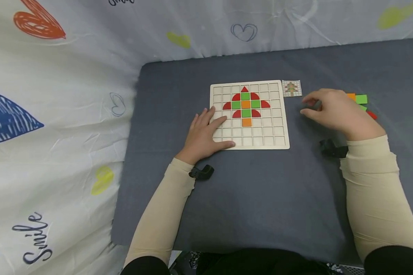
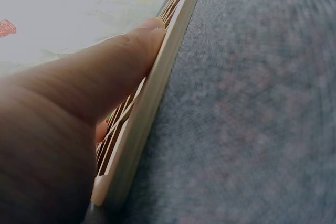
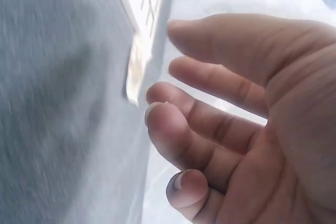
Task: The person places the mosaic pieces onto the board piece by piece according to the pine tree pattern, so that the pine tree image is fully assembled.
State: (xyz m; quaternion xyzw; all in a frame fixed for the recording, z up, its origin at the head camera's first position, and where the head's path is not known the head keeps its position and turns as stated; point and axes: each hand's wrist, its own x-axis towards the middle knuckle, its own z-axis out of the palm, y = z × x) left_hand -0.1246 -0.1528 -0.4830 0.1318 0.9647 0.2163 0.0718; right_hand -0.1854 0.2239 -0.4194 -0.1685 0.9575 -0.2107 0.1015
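Observation:
A pale wooden grid board (image 1: pixel 268 131) lies on the table, with red, green and orange pieces set in its squares as a tree-like pattern (image 1: pixel 245 104). My left hand (image 1: pixel 204 133) rests spread on the board's lower left corner. In the left wrist view its thumb (image 2: pixel 126 45) lies along the board's edge. To the right of the board, my right hand (image 1: pixel 337 110) hovers over the table with fingers loosely bent. The right wrist view shows nothing between its thumb and fingers (image 3: pixel 173 129).
A small pattern card (image 1: pixel 291 88) lies against the board's upper right corner. Loose green (image 1: pixel 361 99), orange and red pieces lie beyond the right hand, partly hidden by it. White cloth (image 1: pixel 206 26) with printed hearts hangs behind the grey-covered table (image 1: pixel 254 191).

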